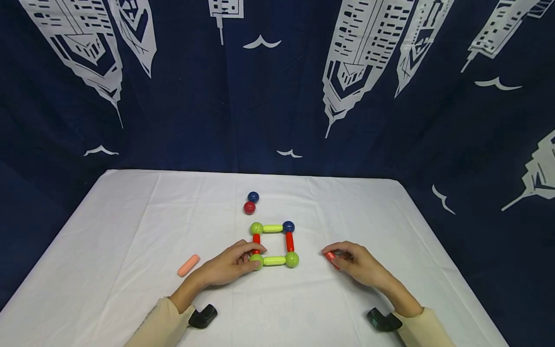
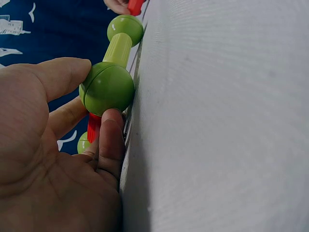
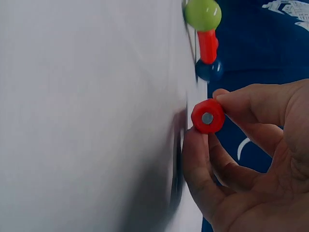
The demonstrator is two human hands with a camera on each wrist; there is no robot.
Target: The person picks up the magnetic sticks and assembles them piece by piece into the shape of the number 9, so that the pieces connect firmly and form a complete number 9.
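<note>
Left hand [image 1: 230,266] pinching green ball [image 1: 256,260] at square's near corner, right hand [image 1: 357,264] pinching red rod [image 1: 331,257]

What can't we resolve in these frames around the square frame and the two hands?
- Red stick in the right hand: head view, fingers cover most of it; right wrist view shows only its end face.
- Near-left green ball: head view, partly behind left hand fingers.
- Left red rod: left wrist view, mostly hidden by ball and finger.
- Far corner balls: left wrist view, blocked or cut off.
</note>
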